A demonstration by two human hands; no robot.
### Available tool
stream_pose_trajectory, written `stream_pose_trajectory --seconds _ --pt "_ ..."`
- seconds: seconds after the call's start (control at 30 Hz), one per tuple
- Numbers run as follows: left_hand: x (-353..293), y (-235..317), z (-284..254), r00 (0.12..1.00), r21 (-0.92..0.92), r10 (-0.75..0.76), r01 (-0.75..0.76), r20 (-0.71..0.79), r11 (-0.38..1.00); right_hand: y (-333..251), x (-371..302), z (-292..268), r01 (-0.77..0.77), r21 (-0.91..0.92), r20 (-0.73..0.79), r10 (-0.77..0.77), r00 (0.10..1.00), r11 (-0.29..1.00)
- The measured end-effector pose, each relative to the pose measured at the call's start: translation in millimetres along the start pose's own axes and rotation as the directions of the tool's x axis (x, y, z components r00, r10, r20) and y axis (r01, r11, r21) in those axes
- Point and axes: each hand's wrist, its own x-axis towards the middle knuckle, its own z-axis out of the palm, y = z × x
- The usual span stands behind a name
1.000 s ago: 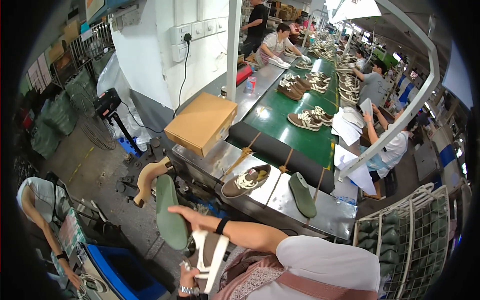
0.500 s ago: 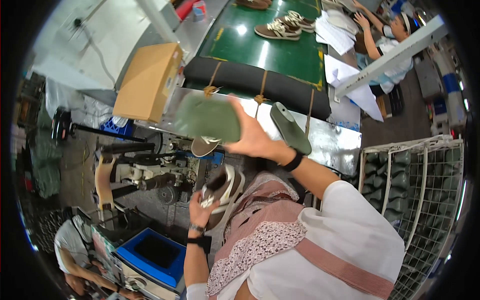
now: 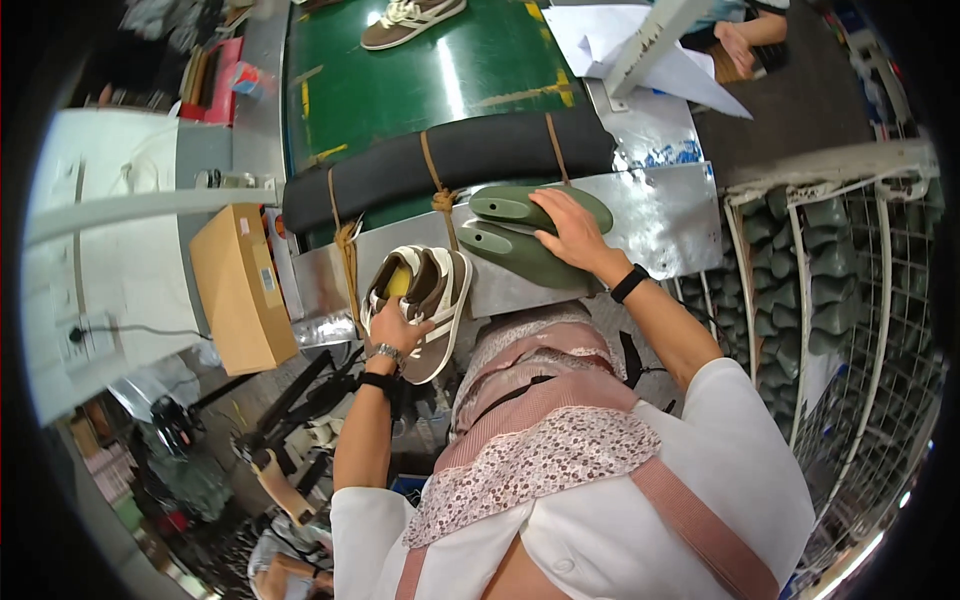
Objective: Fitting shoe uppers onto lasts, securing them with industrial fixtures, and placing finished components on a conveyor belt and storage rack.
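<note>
A pair of brown and white sneakers (image 3: 437,325) is side by side at the near edge of the metal bench, with my left hand (image 3: 397,328) closed around them near the openings. One opening shows a yellow insole. To their right, two dark green shoe lasts (image 3: 520,255) lie next to each other on the bench, each with a small hole near one end. My right hand (image 3: 572,232) grips the farther last from above, its thumb near the gap between the two.
Beyond the bench (image 3: 665,215) lies a black padded roll (image 3: 460,158) tied with cords, then a green conveyor belt (image 3: 410,85) carrying another sneaker (image 3: 412,22). A cardboard box (image 3: 240,290) stands left. A wire rack (image 3: 800,300) of lasts is at right. Another person's hand (image 3: 736,50) shows far right.
My right hand has lowered a last from the air beside the other one on the bench. My left hand has risen to the bench edge, and the sneakers are now together. The view has shifted.
</note>
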Motion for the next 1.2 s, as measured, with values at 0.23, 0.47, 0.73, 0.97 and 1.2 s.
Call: stream_pose_trajectory --seconds 0.23,0.47,0.73,0.97,1.2 --pt "44.9 26.9 -139.2 0.942 0.154 0.328 -0.315 -0.071 0.937 -50.2 -12.2 26.7 -0.067 -0.171 -0.025 0.064 0.998 0.983" --pt "211.6 104.9 -209.8 0.708 0.339 0.649 -0.560 -0.279 0.756 -79.4 10.3 58.0 -0.101 -0.330 0.114 0.146 0.983 0.938" --pt "215.7 183.7 -42.7 0.666 -0.255 0.746 -0.718 0.021 0.648 -125.6 -74.6 71.5 -0.624 -0.027 -0.430 0.554 0.713 0.781" --pt "151.1 132.4 91.2 0.623 -0.698 0.624 -0.170 0.471 0.696 -113.9 -95.4 127.7 -0.529 0.844 0.153 0.985 0.083 -0.087" --pt "18.3 182.3 90.3 0.434 -0.848 0.729 0.234 0.529 0.475 -139.7 -194.5 48.7 -0.237 0.963 -0.089 0.981 0.175 0.130"
